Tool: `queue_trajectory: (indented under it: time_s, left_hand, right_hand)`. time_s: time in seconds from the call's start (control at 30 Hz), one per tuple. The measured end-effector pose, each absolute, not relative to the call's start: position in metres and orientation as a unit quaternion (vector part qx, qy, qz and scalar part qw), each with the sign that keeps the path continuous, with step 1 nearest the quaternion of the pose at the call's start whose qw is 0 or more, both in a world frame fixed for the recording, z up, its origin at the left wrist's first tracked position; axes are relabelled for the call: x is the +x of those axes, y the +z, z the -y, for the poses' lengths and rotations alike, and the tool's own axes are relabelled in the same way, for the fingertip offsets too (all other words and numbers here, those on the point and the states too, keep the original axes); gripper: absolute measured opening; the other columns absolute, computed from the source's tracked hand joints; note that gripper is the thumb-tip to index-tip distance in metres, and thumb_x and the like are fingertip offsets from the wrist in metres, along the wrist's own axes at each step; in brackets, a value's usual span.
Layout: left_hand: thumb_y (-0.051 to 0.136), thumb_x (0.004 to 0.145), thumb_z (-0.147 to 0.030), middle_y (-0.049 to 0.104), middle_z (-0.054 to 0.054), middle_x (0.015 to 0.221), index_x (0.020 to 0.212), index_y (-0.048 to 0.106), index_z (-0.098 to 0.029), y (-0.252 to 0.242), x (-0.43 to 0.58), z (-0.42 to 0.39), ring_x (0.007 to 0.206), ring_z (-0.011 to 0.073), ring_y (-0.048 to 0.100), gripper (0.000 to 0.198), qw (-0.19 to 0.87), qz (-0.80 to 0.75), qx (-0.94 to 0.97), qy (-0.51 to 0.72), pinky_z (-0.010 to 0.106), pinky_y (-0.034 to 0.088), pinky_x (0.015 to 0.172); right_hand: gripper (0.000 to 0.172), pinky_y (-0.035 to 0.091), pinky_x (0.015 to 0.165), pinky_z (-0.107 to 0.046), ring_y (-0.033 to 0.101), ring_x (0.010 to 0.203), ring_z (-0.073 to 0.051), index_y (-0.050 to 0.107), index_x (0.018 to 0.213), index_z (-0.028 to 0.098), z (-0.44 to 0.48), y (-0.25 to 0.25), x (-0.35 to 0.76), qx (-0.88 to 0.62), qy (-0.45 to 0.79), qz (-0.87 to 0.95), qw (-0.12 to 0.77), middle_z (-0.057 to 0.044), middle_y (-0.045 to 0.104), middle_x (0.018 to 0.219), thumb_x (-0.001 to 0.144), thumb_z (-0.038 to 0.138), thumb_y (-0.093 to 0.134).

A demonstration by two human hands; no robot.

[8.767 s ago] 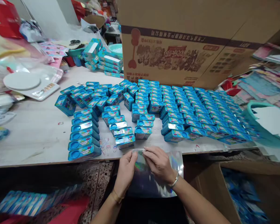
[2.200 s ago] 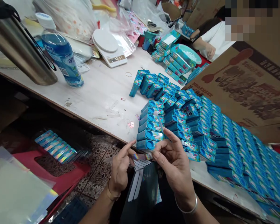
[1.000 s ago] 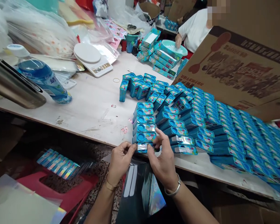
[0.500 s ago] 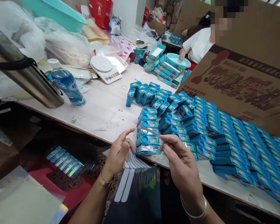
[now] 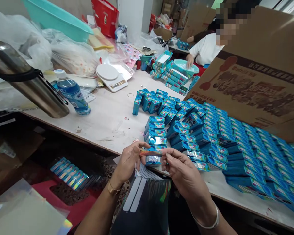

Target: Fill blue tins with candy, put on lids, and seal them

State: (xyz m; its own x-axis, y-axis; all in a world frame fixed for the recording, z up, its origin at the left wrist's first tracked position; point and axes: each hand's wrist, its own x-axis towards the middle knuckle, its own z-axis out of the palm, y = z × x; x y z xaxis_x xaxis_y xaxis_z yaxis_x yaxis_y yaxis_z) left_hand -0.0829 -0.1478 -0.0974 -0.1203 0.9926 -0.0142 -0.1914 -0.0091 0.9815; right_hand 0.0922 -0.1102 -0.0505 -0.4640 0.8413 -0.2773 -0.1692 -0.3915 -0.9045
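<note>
A narrow shiny sticker strip (image 5: 150, 153) is stretched level between my two hands, above the front end of a row of blue candy tins (image 5: 156, 133). My left hand (image 5: 130, 158) pinches its left end. The right end is between the thumb and fingertips of my right hand (image 5: 182, 166). Below them, a dark sticker sheet (image 5: 147, 209) lies across my lap, showing pale strip-shaped gaps. Several tins under the strip are partly hidden by it and by my fingers.
Many more blue tins (image 5: 247, 156) fill the table's right side, against a large cardboard box (image 5: 254, 85). A steel flask (image 5: 29, 81), a blue bottle (image 5: 73, 93) and a white scale (image 5: 111, 76) stand at left. A co-worker's hand (image 5: 189, 60) is in a bowl (image 5: 178, 62).
My left hand has moved to the strip and taken its left end. The strip has turned from slanting to level and come lower, nearer the front tins.
</note>
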Motion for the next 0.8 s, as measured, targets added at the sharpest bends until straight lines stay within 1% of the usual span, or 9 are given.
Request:
queue_trajectory:
  time_s: [0.1,0.2,0.27,0.37,0.47,0.57,0.63,0.73,0.8]
  left_hand:
    - [0.052,0.085,-0.066,0.055,-0.004,0.053,0.080,0.058,-0.016,-0.097,-0.080,0.150,0.038,0.0060,0.042,0.051,0.499,-0.520,0.387,0.575,0.019,0.031,0.041]
    - [0.058,0.086,-0.056,0.053,-0.005,0.052,0.070,0.054,-0.017,-0.097,-0.078,0.151,0.039,0.0052,0.041,0.043,0.481,-0.553,0.375,0.568,0.017,0.030,0.041]
    - [0.057,0.087,-0.053,0.053,-0.005,0.053,0.070,0.054,-0.017,-0.096,-0.077,0.152,0.039,0.0050,0.041,0.040,0.474,-0.562,0.376,0.563,0.017,0.031,0.041]
    - [0.055,0.088,-0.050,0.054,-0.005,0.056,0.072,0.055,-0.017,-0.095,-0.076,0.152,0.040,0.0051,0.040,0.037,0.469,-0.575,0.381,0.552,0.018,0.031,0.042]
    - [0.053,0.090,-0.048,0.055,-0.005,0.060,0.072,0.056,-0.018,-0.095,-0.074,0.149,0.043,0.0059,0.040,0.035,0.456,-0.595,0.403,0.525,0.019,0.033,0.045]
    - [0.051,0.092,-0.046,0.055,-0.004,0.061,0.070,0.056,-0.018,-0.098,-0.073,0.145,0.052,0.0086,0.046,0.035,0.409,-0.631,0.444,0.487,0.021,0.037,0.055]
    - [0.049,0.092,-0.045,0.053,-0.004,0.060,0.067,0.054,-0.019,-0.100,-0.073,0.141,0.057,0.0104,0.047,0.036,0.372,-0.654,0.470,0.461,0.022,0.036,0.059]
    - [0.047,0.093,-0.044,0.051,-0.004,0.059,0.066,0.052,-0.020,-0.103,-0.074,0.136,0.058,0.0118,0.047,0.037,0.349,-0.670,0.491,0.433,0.024,0.034,0.059]
    - [0.047,0.092,-0.044,0.051,-0.004,0.058,0.066,0.052,-0.020,-0.105,-0.075,0.134,0.057,0.0122,0.046,0.036,0.347,-0.678,0.490,0.424,0.024,0.033,0.058]
  right_hand:
    - [0.031,0.040,0.057,-0.023,0.045,0.060,-0.009,0.073,0.088,0.022,0.108,-0.056,0.092,-0.404,0.718,0.449,0.345,0.002,0.053,0.067,0.074,0.049,0.077]
    - [0.030,0.042,0.059,-0.024,0.048,0.063,-0.011,0.071,0.091,0.021,0.107,-0.062,0.090,-0.425,0.670,0.498,0.349,0.000,0.056,0.072,0.077,0.048,0.074]
    - [0.026,0.042,0.060,-0.025,0.049,0.066,-0.012,0.069,0.088,0.020,0.106,-0.066,0.086,-0.436,0.611,0.550,0.366,0.000,0.057,0.077,0.080,0.045,0.072]
    - [0.020,0.040,0.059,-0.026,0.046,0.065,-0.012,0.063,0.078,0.020,0.102,-0.070,0.080,-0.460,0.477,0.628,0.408,0.000,0.053,0.077,0.084,0.039,0.068]
    - [0.017,0.039,0.059,-0.028,0.045,0.066,-0.013,0.059,0.077,0.020,0.096,-0.074,0.077,-0.470,0.348,0.689,0.428,0.000,0.052,0.079,0.089,0.032,0.061]
    - [0.015,0.041,0.065,-0.030,0.049,0.072,-0.015,0.056,0.076,0.021,0.091,-0.081,0.078,-0.464,0.254,0.740,0.415,-0.001,0.053,0.079,0.091,0.026,0.055]
    - [0.015,0.040,0.070,-0.032,0.051,0.076,-0.017,0.056,0.077,0.021,0.089,-0.086,0.080,-0.469,0.206,0.763,0.394,-0.002,0.055,0.079,0.091,0.023,0.053]
    - [0.013,0.038,0.074,-0.035,0.051,0.080,-0.019,0.055,0.078,0.021,0.088,-0.093,0.080,-0.480,0.150,0.782,0.369,-0.002,0.057,0.080,0.091,0.023,0.053]
    - [0.013,0.038,0.075,-0.036,0.050,0.081,-0.020,0.054,0.078,0.022,0.087,-0.097,0.080,-0.481,0.134,0.789,0.358,-0.003,0.057,0.081,0.091,0.022,0.053]
